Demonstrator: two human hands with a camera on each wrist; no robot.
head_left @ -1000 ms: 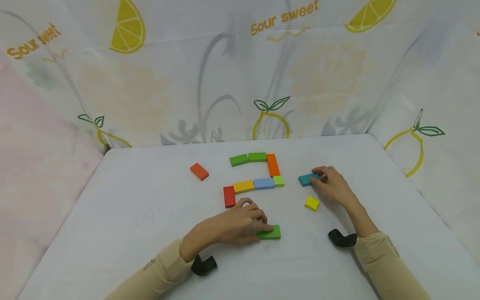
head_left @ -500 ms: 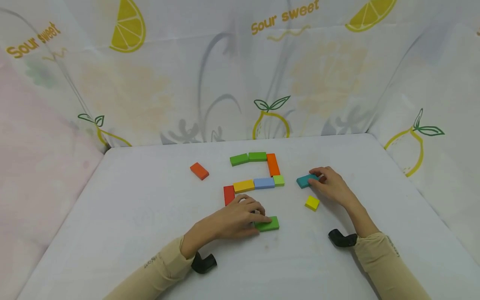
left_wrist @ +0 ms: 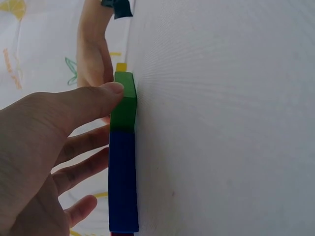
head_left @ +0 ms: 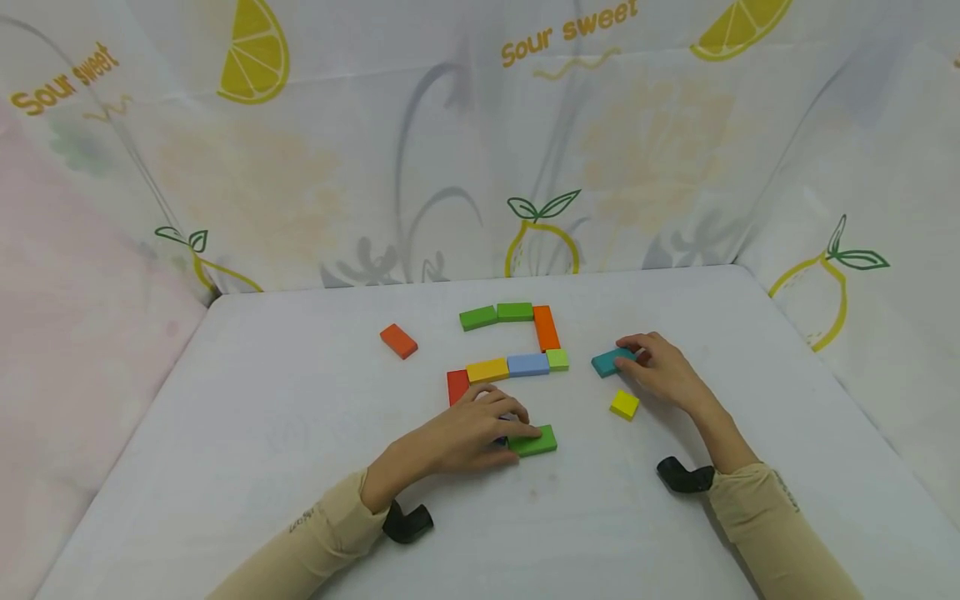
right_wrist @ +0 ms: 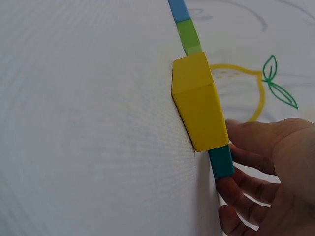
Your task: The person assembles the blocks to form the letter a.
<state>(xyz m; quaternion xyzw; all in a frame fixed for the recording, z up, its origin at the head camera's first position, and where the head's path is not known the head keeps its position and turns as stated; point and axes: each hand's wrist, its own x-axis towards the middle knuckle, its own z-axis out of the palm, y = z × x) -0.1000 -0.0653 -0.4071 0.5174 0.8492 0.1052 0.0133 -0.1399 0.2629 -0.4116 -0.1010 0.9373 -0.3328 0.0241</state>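
Near the middle front, my left hand [head_left: 468, 433] pinches a green block [head_left: 534, 442], which lies flat on the white table. The left wrist view has the thumb on the green block's near side and a dark blue block [left_wrist: 123, 182] end to end with it. That blue block is mostly hidden under the hand in the head view. At the right, my right hand [head_left: 660, 371] grips a teal block [head_left: 611, 362] between thumb and fingers. A small yellow block [head_left: 624, 405] lies just in front of it.
Behind the left hand runs a joined line of blocks: red [head_left: 457, 386], yellow-orange [head_left: 487, 371], light blue [head_left: 528, 365], light green [head_left: 557, 360], orange [head_left: 547, 328] and two green ones [head_left: 514, 312]. A separate orange-red block [head_left: 398, 342] lies to the left.
My left hand has slid the green block away from me, toward the line of blocks, turning it slightly. The right hand has shifted the teal block slightly left.
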